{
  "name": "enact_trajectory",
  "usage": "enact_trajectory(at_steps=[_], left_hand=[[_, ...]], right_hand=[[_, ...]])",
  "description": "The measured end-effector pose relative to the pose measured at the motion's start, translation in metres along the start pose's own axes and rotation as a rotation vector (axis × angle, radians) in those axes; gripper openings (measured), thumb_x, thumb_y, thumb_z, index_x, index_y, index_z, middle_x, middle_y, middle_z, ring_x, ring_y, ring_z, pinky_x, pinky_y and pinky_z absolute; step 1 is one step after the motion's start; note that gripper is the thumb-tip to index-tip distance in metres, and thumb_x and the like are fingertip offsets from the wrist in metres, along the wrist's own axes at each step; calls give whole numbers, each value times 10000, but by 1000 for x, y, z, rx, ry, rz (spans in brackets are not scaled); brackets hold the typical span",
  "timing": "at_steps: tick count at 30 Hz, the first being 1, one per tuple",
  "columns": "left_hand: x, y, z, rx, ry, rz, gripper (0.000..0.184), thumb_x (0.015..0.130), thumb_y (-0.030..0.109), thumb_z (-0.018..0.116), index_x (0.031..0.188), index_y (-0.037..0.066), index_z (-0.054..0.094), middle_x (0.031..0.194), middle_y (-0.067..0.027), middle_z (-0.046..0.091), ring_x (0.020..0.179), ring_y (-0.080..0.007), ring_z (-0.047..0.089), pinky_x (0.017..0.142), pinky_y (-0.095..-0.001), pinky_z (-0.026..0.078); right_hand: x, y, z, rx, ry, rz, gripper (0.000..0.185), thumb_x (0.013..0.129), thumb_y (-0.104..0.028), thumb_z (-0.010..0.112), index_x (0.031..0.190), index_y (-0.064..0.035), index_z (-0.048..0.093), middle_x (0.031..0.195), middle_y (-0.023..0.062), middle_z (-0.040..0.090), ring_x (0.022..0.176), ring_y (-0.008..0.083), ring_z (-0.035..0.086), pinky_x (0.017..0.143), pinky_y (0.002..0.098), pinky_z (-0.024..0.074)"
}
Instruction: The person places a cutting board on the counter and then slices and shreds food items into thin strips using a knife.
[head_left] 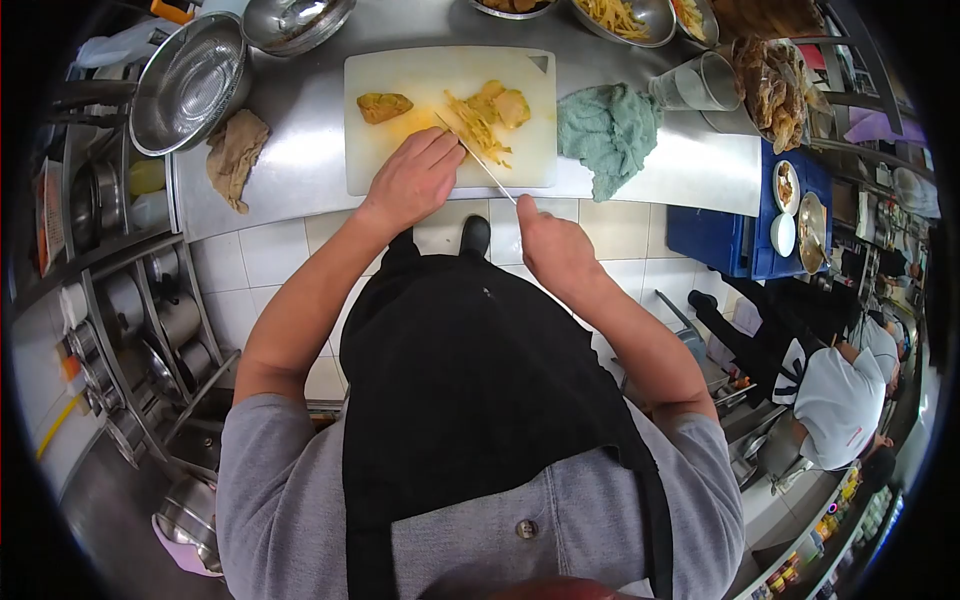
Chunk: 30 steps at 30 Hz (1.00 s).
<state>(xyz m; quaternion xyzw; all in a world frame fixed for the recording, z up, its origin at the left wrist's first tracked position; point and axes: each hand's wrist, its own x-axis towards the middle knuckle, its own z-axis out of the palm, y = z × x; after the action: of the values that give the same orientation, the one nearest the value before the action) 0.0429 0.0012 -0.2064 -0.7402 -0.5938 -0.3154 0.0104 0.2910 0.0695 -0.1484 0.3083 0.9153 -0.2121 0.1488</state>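
My right hand [556,246] is wrapped around the handle of a kitchen knife [484,168]. Its thin blade points up and left over the white cutting board [375,165]. The fingers of my left hand [414,178] are bent and pressed together at the blade's tip end; what lies under them is hidden. Just beyond the blade is a pile of yellow-green vegetable strips [474,132], perhaps pickled. Larger vegetable pieces [508,106] touch the pile at its upper right. Another uncut-looking vegetable chunk [385,107] sits apart at the board's left.
Right of the board lies a crumpled green cloth [612,130], near a clear container [694,84]. A brown cloth [236,155] and a metal strainer [190,85] are on the left. A bowl of yellow strips [622,18] stands at the back. Another person [840,400] is at right.
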Motion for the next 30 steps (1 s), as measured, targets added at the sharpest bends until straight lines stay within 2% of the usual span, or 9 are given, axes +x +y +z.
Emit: enact_trajectory(at_steps=[9, 14, 16, 20, 23, 30], left_hand=[[-3, -2, 0, 7, -50, -17, 304, 789, 29, 685, 1092, 3, 670, 1152, -105, 652, 1141, -302, 606, 1000, -404, 520], [-3, -2, 3, 12, 12, -5, 305, 791, 26, 682, 1095, -2, 675, 1132, -106, 650, 1128, -304, 608, 999, -407, 520], [-2, -2, 2, 16, 15, -4, 305, 793, 26, 681, 1096, -4, 677, 1129, -109, 650, 1123, -305, 609, 999, -407, 520], [-3, -2, 0, 7, -12, -5, 298, 796, 30, 684, 1091, -7, 679, 1126, -112, 655, 1117, -307, 611, 1001, -409, 519], [-4, -2, 2, 2, -15, -13, 293, 795, 31, 685, 1086, -8, 681, 1120, -112, 658, 1116, -308, 611, 1002, -413, 518], [-3, -1, 0, 20, 15, -5, 281, 795, 28, 685, 1074, -12, 687, 1116, -112, 663, 1103, -306, 616, 990, -408, 524]], right_hand=[[-22, -2, -25, 10, -25, -17, 208, 903, -22, 573, 1064, 1, 442, 761, 228, 673, 704, 439, 699, 644, 541, 563], [-2, -1, -12, 53, -89, 5, 212, 909, -33, 580, 1066, 3, 441, 771, 233, 675, 720, 443, 699, 661, 550, 561], [10, 0, -4, 65, -18, -52, 283, 852, 21, 624, 1078, 13, 454, 803, 238, 695, 725, 431, 722, 660, 520, 585], [-3, -3, -18, 45, -30, -26, 288, 850, 23, 625, 1082, 15, 454, 807, 241, 696, 732, 433, 723, 662, 526, 582], [-21, 1, -23, 35, -74, -9, 241, 912, -45, 593, 1093, 17, 446, 796, 238, 686, 739, 445, 701, 676, 545, 560], [6, 2, -4, 66, -51, -41, 268, 857, 19, 611, 1072, 17, 450, 782, 241, 690, 737, 440, 720, 656, 538, 575]])
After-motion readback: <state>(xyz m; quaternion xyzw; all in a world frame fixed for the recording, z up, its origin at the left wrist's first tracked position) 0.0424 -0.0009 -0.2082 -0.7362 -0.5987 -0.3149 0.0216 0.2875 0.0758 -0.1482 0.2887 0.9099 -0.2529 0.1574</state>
